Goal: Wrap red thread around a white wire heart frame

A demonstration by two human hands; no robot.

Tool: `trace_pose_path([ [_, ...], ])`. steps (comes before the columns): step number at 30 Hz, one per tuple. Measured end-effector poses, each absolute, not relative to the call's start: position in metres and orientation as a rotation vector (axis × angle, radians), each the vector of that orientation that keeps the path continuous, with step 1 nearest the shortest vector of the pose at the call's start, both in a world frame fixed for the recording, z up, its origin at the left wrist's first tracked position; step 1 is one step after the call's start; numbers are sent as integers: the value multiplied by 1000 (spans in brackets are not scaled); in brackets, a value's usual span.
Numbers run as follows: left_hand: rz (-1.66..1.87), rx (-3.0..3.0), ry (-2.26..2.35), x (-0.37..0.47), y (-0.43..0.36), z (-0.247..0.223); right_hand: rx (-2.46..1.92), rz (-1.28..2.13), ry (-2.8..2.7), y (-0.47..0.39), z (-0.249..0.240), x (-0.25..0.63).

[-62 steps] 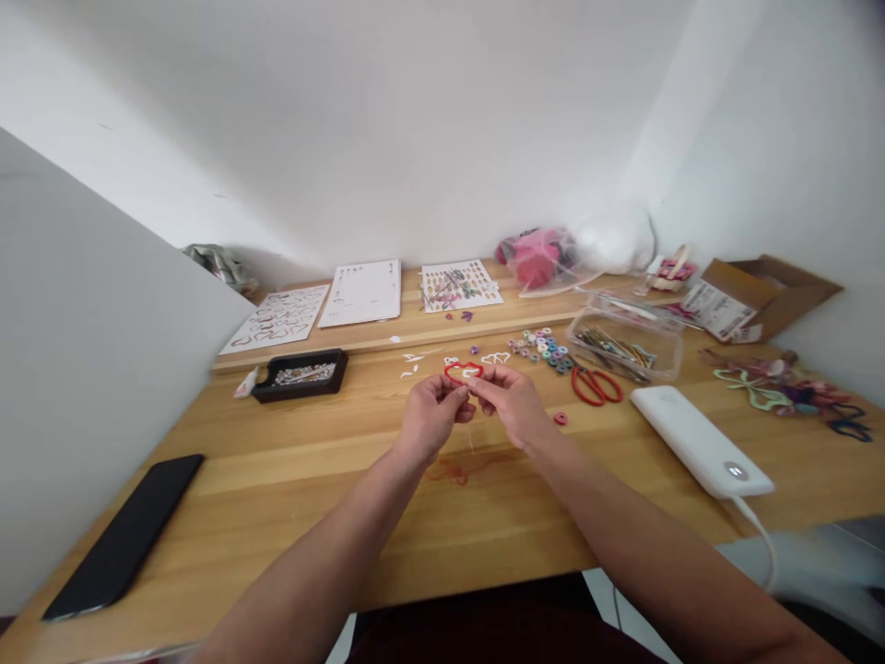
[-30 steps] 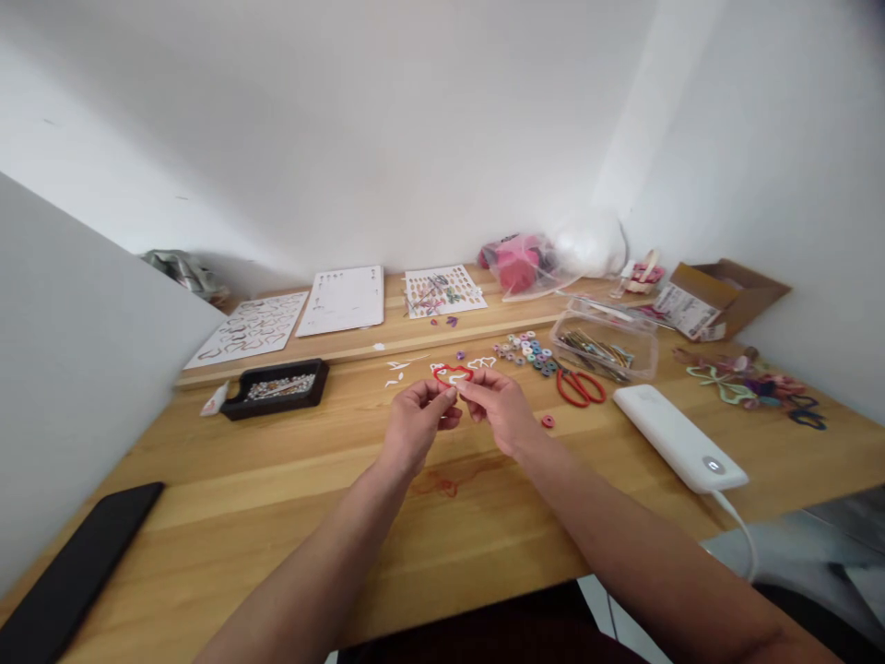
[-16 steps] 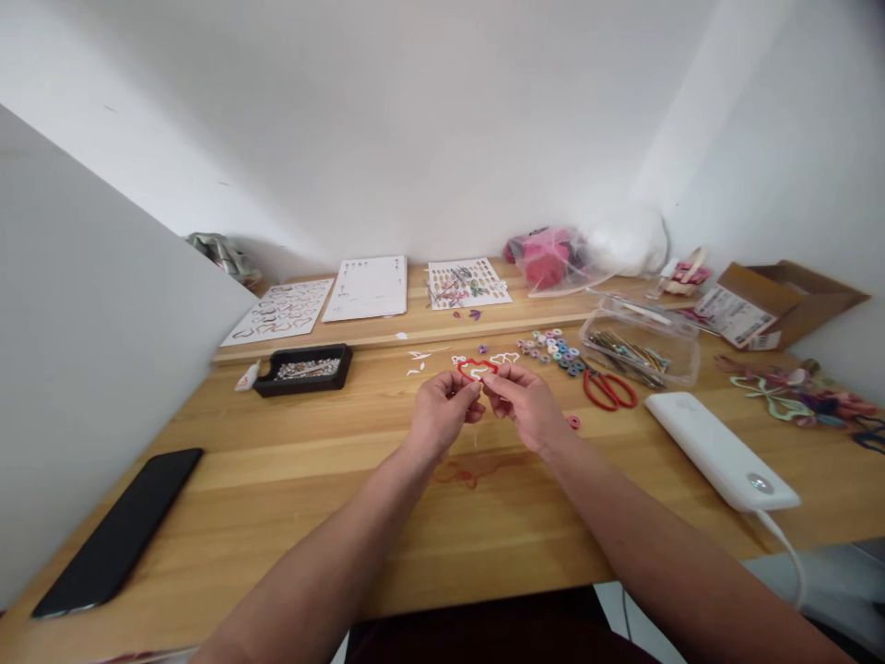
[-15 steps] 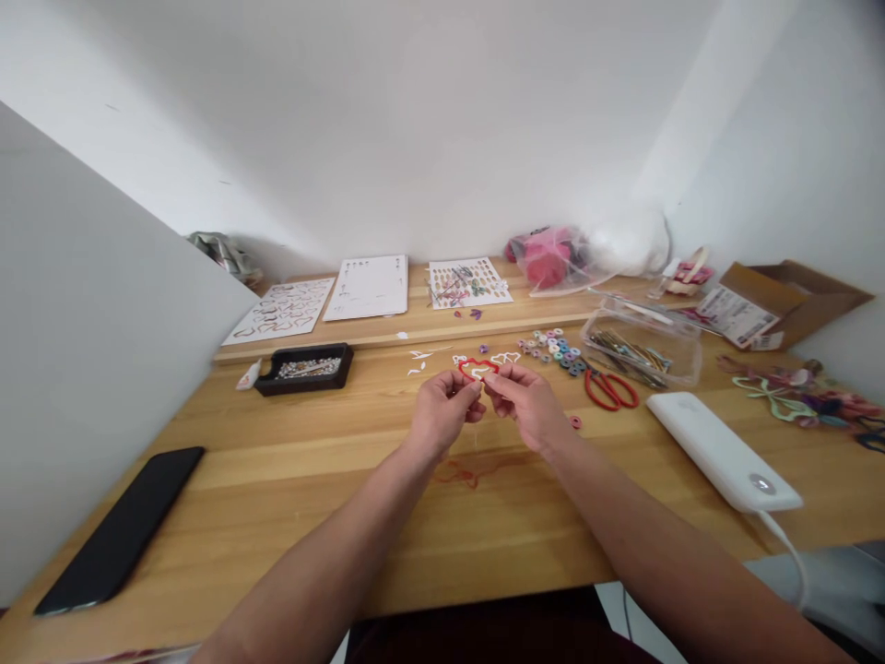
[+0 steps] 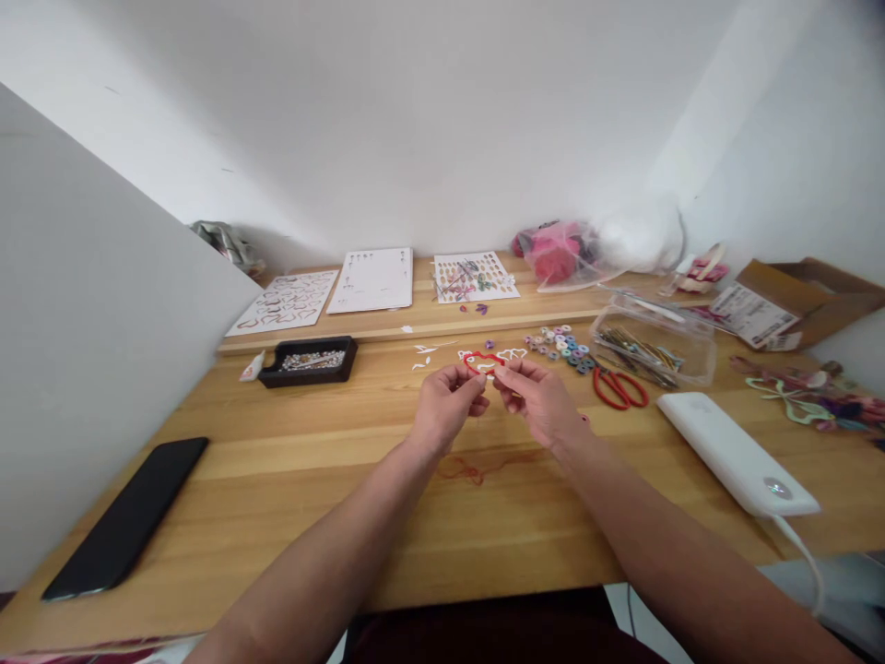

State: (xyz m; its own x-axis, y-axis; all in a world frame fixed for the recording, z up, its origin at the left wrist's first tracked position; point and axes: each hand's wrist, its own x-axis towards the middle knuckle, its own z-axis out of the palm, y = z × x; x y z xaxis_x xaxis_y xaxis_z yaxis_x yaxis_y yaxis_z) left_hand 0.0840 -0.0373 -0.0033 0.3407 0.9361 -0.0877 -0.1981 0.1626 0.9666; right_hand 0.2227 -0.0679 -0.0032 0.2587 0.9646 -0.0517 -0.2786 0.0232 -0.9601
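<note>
Between my two hands, above the middle of the wooden table, is a small curvy red outline piece (image 5: pixel 474 358). My left hand (image 5: pixel 448 402) pinches its left part between thumb and fingers. On the other side, my right hand (image 5: pixel 536 398) pinches the right part. Fine red thread (image 5: pixel 474 472) lies in loose loops on the table below the hands. Just behind the fingers are white cut-out shapes (image 5: pixel 513 353), and thin white scraps (image 5: pixel 425 350) lie to their left. Several small coloured thread spools (image 5: pixel 563 343) sit to the right of the cut-outs.
Red-handled scissors (image 5: pixel 620 388), a clear box of metal parts (image 5: pixel 702 350), a white power bank (image 5: pixel 737 452) and a cardboard box (image 5: pixel 816 300) stand right. Left are a black bead tray (image 5: pixel 308 373), a small glue bottle (image 5: pixel 253 367) and a black phone (image 5: pixel 128 516). Paper sheets (image 5: pixel 371 281) lie behind.
The view has shifted slightly. The fingertips of my two hands are a little farther apart, with the red piece still between them.
</note>
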Motion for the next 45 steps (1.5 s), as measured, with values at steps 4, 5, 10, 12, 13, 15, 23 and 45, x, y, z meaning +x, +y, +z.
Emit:
trace_pose_path([
  [4,953,1076,847,82,-38,-4,-1122,1103,-832,-68,-2,222],
  [5,950,1078,847,81,-38,-4,-1120,1104,-837,-68,-2,222],
  [10,942,1095,873,81,-36,-6,-1133,1112,-853,-68,-4,222],
  [12,951,1103,884,82,-36,-8,-1147,1074,-877,-68,-5,222],
  [13,960,1111,890,83,-36,-9,-1159,1038,-892,-68,-5,222],
  [15,980,1126,905,84,-37,-10,-1187,959,-916,-68,-6,222],
  [23,954,1136,914,81,-37,-8,-1190,1109,-984,-68,-6,225],
  [45,932,1256,889,71,-33,-10,-1230,1049,-1092,-70,-3,229],
])
